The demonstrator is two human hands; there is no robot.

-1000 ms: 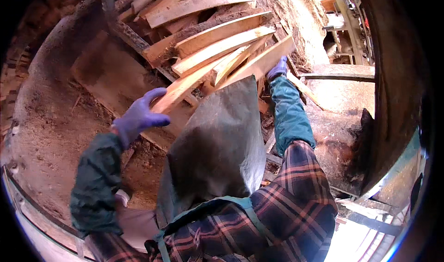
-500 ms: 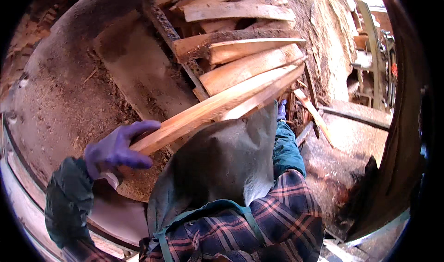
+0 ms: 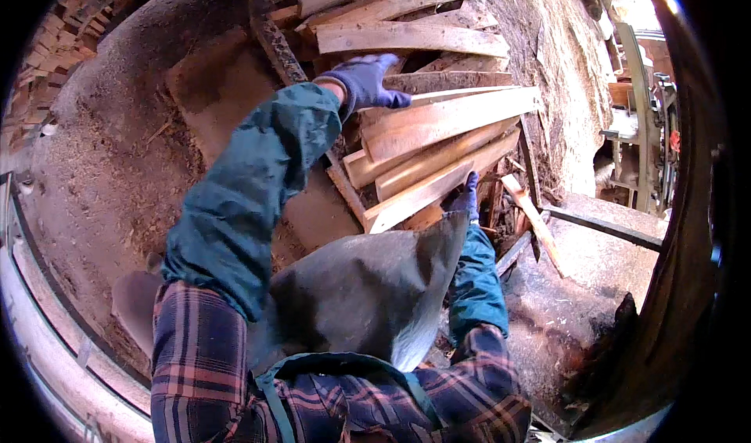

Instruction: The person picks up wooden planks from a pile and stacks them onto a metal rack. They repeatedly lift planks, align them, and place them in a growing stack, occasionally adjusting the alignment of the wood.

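My left hand, in a purple glove, reaches over the left ends of stacked wooden planks. Its fingers are spread and nothing is in them. Just beside it, a pale wide plank lies on top of the others. The nearest plank slants along the front of the stack. Low against that plank is my right hand, also gloved. One digit shows stretched upward at the plank's edge; the apron and the wood hide part of the hand.
A dark metal bar runs along the stack's left side, and another bar crosses at right. A loose stick leans near it. Sawdust covers the ground at left. Wood blocks are piled at the far left.
My left hand has let go of a long plank's left end and moved up and right over the stack. The planks now lie together in the stack. My right hand has hardly moved.
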